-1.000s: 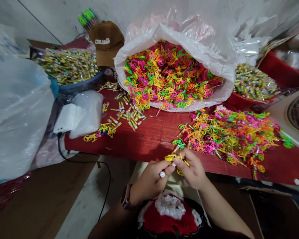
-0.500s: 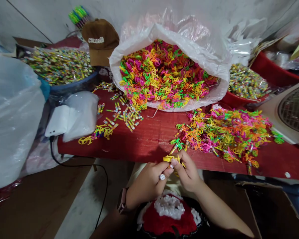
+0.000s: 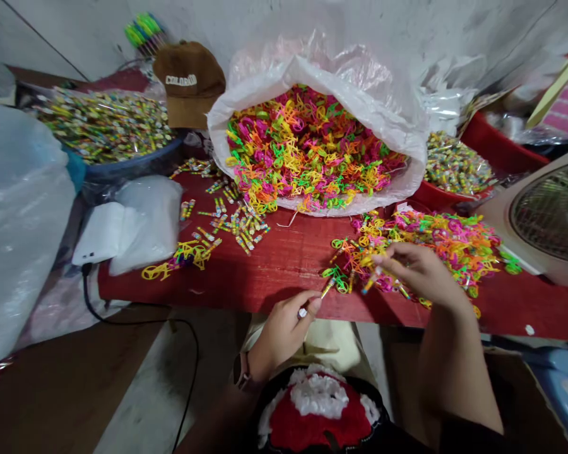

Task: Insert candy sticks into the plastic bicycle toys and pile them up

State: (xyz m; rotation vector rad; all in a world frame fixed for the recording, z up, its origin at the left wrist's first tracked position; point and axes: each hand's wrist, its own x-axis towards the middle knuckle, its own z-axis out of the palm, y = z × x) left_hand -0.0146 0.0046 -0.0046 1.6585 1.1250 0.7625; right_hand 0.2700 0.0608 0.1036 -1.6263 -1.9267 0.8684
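Neon plastic toys shaped like small bicycles (image 3: 435, 243) lie in a loose heap toward the right end of the red table (image 3: 274, 277), close to its front edge. The person sits at that edge with both arms forward. The left hand (image 3: 284, 334) stays just off the edge, fingers curled, with thumb and forefinger pinching a short striped stick (image 3: 328, 288) that points toward the heap. The right hand (image 3: 421, 271) hovers over the heap, its fingers drawn together and pinching a second stick (image 3: 372, 280) at the fingertips. Whether that stick touches the toys is hard to tell.

Along the back edge, a white sack (image 3: 312, 69) rolled open at the mouth brims with more toys. Loose sticks (image 3: 239, 224) lie scattered left of it, with a few yellow toys (image 3: 180, 258) nearer the front. A blue basin (image 3: 137, 161) piled with sticks fills the back left corner, beside a brown cap (image 3: 189, 82). Past the sack on the right sits a red basin (image 3: 497, 148), also full of sticks, and a fan (image 3: 553, 211) stands at the right end. A white power bank (image 3: 97, 233) trails a black cable (image 3: 88, 293) over the left edge, next to a bag of white filling (image 3: 146, 221).
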